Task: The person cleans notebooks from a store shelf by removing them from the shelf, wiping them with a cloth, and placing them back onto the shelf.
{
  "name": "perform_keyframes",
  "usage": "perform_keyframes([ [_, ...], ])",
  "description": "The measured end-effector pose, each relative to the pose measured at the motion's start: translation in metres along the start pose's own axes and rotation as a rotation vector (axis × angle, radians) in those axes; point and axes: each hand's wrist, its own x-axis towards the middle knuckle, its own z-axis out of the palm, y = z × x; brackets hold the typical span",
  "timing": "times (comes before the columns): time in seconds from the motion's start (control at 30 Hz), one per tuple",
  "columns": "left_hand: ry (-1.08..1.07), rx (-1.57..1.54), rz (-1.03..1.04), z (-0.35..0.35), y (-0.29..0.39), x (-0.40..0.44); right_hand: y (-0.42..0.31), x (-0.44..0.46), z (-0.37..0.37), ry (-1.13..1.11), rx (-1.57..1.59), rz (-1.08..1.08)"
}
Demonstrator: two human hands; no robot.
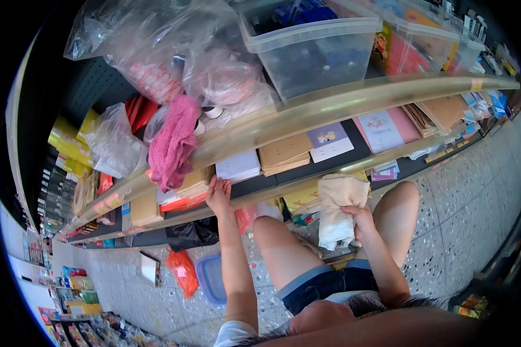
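My right hand (361, 221) is closed around a bunched off-white cloth (340, 205), held above my knees. My left hand (219, 195) reaches to the lower shelf with its fingers stretched upward, apart from one another. It is at the edge of a stack of papers and envelopes (192, 185), though whether it presses on them I cannot tell. Beside it lie a pile of white envelopes (237, 166) and a pile of brown envelopes (285, 154). A pink cloth (175, 141) hangs over the upper shelf edge (330, 110), just above my left hand.
On the upper shelf stand clear plastic bags (156, 52) and a clear plastic bin (315, 52). Further right on the lower shelf are cards (382, 130) and brown envelopes (443, 113). A blue basin (212, 280) and an orange bag (182, 272) lie on the speckled floor (463, 214).
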Motion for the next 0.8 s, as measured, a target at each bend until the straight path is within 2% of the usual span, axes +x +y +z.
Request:
perform_keyframes([
  [0.17,-0.021,-0.097,0.031,-0.011,-0.014,0.011,-0.003,0.001,-0.012,0.047,-0.035,-0.009],
  [0.23,-0.004,-0.057,0.066,-0.011,-0.020,0.012,-0.011,-0.004,-0.013,0.076,-0.033,-0.050],
  [0.3,0.057,0.133,0.152,0.010,-0.007,-0.018,-0.021,-0.007,-0.021,0.085,-0.009,-0.079],
  [0.4,-0.159,0.322,0.219,0.037,-0.011,-0.055,-0.038,-0.013,-0.031,0.080,0.041,-0.107],
  [0.5,-0.404,0.412,0.215,0.109,-0.036,-0.114,-0.055,-0.020,-0.047,0.093,0.092,-0.133],
  [0.53,-0.534,0.534,0.311,0.128,-0.052,-0.121,-0.059,-0.023,-0.054,0.102,0.124,-0.128],
  [0.6,-0.669,0.650,0.293,0.179,-0.080,-0.142,-0.059,-0.018,-0.081,0.093,0.213,-0.053],
  [0.63,-0.738,0.771,0.378,0.204,-0.098,-0.147,-0.061,-0.022,-0.084,0.100,0.200,-0.074],
  [0.67,-0.870,0.789,0.339,0.230,-0.115,-0.149,-0.068,-0.031,-0.083,0.106,0.187,-0.093],
  [0.7,-0.975,0.754,0.391,0.256,-0.125,-0.160,-0.073,-0.037,-0.084,0.112,0.173,-0.111],
  [0.73,-1.005,0.878,0.303,0.285,-0.127,-0.172,-0.075,-0.041,-0.087,0.099,0.174,-0.113],
  [0.8,-1.078,1.211,0.323,0.332,-0.161,-0.166,-0.075,-0.048,-0.095,0.074,0.180,-0.121],
])
